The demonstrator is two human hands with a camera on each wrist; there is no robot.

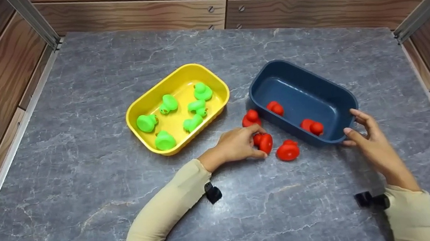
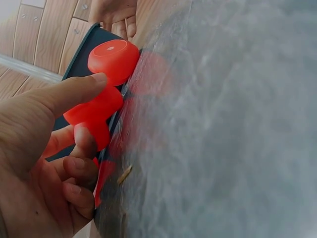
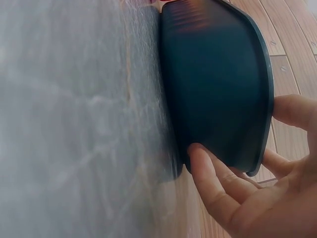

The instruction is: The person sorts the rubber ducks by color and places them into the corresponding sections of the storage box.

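Note:
My left hand [image 1: 237, 143] pinches a red rubber duck [image 1: 266, 143] between thumb and fingers at the table surface; the duck [image 2: 94, 111] also shows in the left wrist view. Another red duck [image 1: 288, 150] lies just right of it, and a third [image 1: 252, 118] rests against the near-left wall of the blue tub [image 1: 302, 69]. Inside that tub are two red ducks, one toward the left [image 1: 275, 108] and one further right [image 1: 312, 127]. With its fingers and thumb, my right hand [image 1: 376, 147] holds the tub's right end by the rim and wall [image 3: 218, 89].
Left of the blue tub stands a yellow tub [image 1: 211, 73] with several green ducks [image 1: 147, 123] in it. Both tubs sit angled on a grey marbled table [image 1: 85, 107]. Wood-patterned walls [image 1: 136, 16] border the back and sides.

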